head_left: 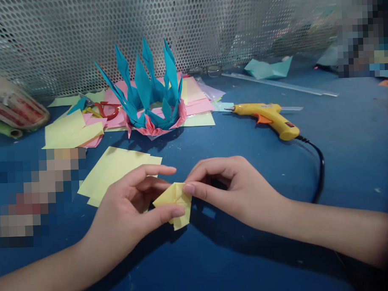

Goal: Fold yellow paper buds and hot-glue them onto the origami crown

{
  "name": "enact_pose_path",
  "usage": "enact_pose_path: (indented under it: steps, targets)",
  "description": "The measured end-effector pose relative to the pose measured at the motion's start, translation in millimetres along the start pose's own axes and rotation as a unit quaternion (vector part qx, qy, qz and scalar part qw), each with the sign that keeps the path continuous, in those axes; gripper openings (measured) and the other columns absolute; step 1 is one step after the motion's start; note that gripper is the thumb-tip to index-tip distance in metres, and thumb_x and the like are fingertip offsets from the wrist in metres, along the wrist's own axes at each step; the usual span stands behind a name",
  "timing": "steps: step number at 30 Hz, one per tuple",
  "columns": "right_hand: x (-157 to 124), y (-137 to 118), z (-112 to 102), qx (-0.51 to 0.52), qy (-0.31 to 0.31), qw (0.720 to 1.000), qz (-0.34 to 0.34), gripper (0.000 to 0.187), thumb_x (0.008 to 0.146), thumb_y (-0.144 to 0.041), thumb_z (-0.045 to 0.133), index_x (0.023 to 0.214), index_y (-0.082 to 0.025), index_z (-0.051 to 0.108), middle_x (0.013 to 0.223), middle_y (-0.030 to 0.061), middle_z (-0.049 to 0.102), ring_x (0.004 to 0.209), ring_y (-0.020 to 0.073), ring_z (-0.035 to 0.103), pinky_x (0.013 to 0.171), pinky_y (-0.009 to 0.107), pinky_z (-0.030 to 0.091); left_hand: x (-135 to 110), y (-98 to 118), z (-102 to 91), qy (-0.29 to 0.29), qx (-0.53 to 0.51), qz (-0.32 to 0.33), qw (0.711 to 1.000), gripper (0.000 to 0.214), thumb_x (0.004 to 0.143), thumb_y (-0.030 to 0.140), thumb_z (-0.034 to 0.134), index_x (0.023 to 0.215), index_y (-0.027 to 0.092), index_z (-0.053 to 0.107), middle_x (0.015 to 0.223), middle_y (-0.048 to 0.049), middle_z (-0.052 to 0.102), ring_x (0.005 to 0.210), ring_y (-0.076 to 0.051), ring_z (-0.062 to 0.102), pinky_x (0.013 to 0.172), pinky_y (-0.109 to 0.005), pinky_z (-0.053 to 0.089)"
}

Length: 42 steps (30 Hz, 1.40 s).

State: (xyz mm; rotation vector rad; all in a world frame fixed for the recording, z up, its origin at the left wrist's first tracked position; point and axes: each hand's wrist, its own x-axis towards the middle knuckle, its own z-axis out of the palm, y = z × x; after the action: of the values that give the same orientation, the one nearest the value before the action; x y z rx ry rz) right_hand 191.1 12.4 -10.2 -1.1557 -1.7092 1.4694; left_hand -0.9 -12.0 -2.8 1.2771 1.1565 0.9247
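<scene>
A small piece of folded yellow paper (181,222) is held just above the blue table between both hands. My left hand (129,203) grips it from the left, thumb across its front and index finger stretched out above. Pinching its upper right corner between thumb and fingers is my right hand (227,186). Flat yellow paper sheets (108,169) lie partly behind my left hand. Farther back stands a blue origami piece (144,83) with tall pointed petals and a pink folded base. My fingers hide parts of the folded paper.
To the right lies a yellow hot glue gun (269,115) with its black cord (322,166). Behind are red-handled scissors (106,110), pink paper (198,96), a clear glue stick (281,85) and a light-blue folded paper (269,68). A plastic container (16,103) sits left, before a perforated metal panel (224,30).
</scene>
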Motion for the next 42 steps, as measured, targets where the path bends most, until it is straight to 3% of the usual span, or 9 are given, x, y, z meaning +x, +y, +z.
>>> enact_pose_path:
  steps: [4, 12, 14, 17, 19, 22, 28, 32, 42]
  targets:
    - [-1.0, 0.6, -0.5, 0.004, -0.009, 1.0, -0.013, 0.019, 0.076, -0.037, 0.076, 0.075, -0.018, 0.073, 0.061, -0.0013, 0.063, 0.053, 0.009, 0.05, 0.047, 0.02, 0.039, 0.6, 0.5, 0.0, 0.007, 0.023, 0.026, 0.999, 0.017, 0.076, 0.013, 0.073, 0.085, 0.027, 0.07, 0.068, 0.0088, 0.072, 0.064, -0.006, 0.069, 0.059, -0.007, 0.054]
    - [-3.1, -1.1, 1.7, 0.004, -0.026, 0.999, -0.039, 0.02, 0.08, -0.033, 0.073, 0.072, -0.017, 0.066, 0.059, -0.0041, 0.057, 0.052, 0.0068, 0.045, 0.045, 0.018, 0.036, -2.9, -2.0, 0.6, 0.007, 0.094, 0.06, 0.994, 0.026, 0.075, 0.008, 0.07, 0.091, 0.029, 0.067, 0.068, 0.0097, 0.065, 0.063, -0.005, 0.065, 0.059, -0.006, 0.052]
    - [-3.6, -1.2, 1.1, -0.012, -0.016, 0.997, -0.074, 0.017, 0.079, -0.032, 0.074, 0.082, -0.018, 0.065, 0.068, -0.0035, 0.06, 0.06, 0.0082, 0.051, 0.053, 0.019, 0.042, -2.6, -0.9, 0.4, 0.014, 0.093, 0.048, 0.994, 0.022, 0.077, 0.011, 0.07, 0.091, 0.028, 0.066, 0.072, 0.0085, 0.068, 0.065, -0.006, 0.067, 0.06, -0.008, 0.053]
    - [-4.2, 0.3, 0.2, -0.052, -0.013, 0.992, -0.111, 0.049, 0.07, -0.03, 0.082, 0.111, -0.021, 0.057, 0.09, -0.0015, 0.064, 0.081, 0.0123, 0.059, 0.072, 0.022, 0.048, -1.4, 0.0, -1.0, 0.038, 0.089, 0.038, 0.995, 0.017, 0.078, 0.015, 0.07, 0.089, 0.027, 0.064, 0.079, 0.0065, 0.07, 0.07, -0.008, 0.068, 0.061, -0.009, 0.054]
    - [-4.0, 2.0, 0.4, -0.063, -0.021, 0.992, -0.11, 0.051, 0.075, -0.024, 0.077, 0.119, -0.022, 0.05, 0.09, -0.0017, 0.065, 0.083, 0.0127, 0.061, 0.075, 0.023, 0.049, -0.3, -0.1, -2.2, 0.055, 0.082, 0.037, 0.994, 0.019, 0.077, 0.015, 0.071, 0.091, 0.026, 0.063, 0.082, 0.0058, 0.069, 0.073, -0.009, 0.069, 0.061, -0.01, 0.054]
    - [-2.5, 3.8, 1.6, -0.038, -0.002, 0.994, -0.106, 0.031, 0.083, -0.015, 0.064, 0.111, -0.021, 0.05, 0.079, -0.0032, 0.064, 0.076, 0.0111, 0.062, 0.07, 0.022, 0.049, 1.2, 0.0, -3.1, 0.057, 0.069, 0.029, 0.996, 0.018, 0.077, 0.016, 0.071, 0.09, 0.025, 0.064, 0.082, 0.0058, 0.069, 0.073, -0.009, 0.068, 0.062, -0.01, 0.054]
    - [1.5, 1.5, 1.7, -0.028, -0.002, 0.993, -0.115, 0.01, 0.084, -0.016, 0.063, 0.093, -0.018, 0.063, 0.081, -0.0006, 0.067, 0.072, 0.0115, 0.061, 0.065, 0.022, 0.048, 3.5, 1.5, -2.2, 0.04, 0.093, 0.024, 0.995, 0.005, 0.079, 0.02, 0.07, 0.076, 0.023, 0.067, 0.068, 0.0063, 0.066, 0.063, -0.008, 0.064, 0.058, -0.011, 0.052]
    - [1.5, 0.7, 1.3, -0.029, 0.002, 0.994, -0.103, 0.003, 0.083, -0.019, 0.066, 0.086, -0.019, 0.067, 0.077, -0.0007, 0.067, 0.068, 0.0114, 0.06, 0.06, 0.022, 0.047, 4.6, 0.1, -1.8, 0.035, 0.118, 0.045, 0.991, 0.008, 0.08, 0.022, 0.07, 0.072, 0.023, 0.07, 0.094, 0.0009, 0.072, 0.087, -0.013, 0.068, 0.073, -0.016, 0.055]
    - [-5.4, 4.9, 3.9, -0.094, 0.035, 0.973, -0.207, 0.011, 0.086, -0.011, 0.062, 0.085, -0.021, 0.058, 0.079, -0.0019, 0.065, 0.07, 0.0097, 0.061, 0.066, 0.02, 0.049, 1.9, -0.4, 0.6, 0.049, 0.051, 0.028, 0.997, 0.02, 0.072, 0.011, 0.076, 0.084, 0.026, 0.068, 0.065, 0.0092, 0.068, 0.06, -0.007, 0.067, 0.059, -0.01, 0.054]
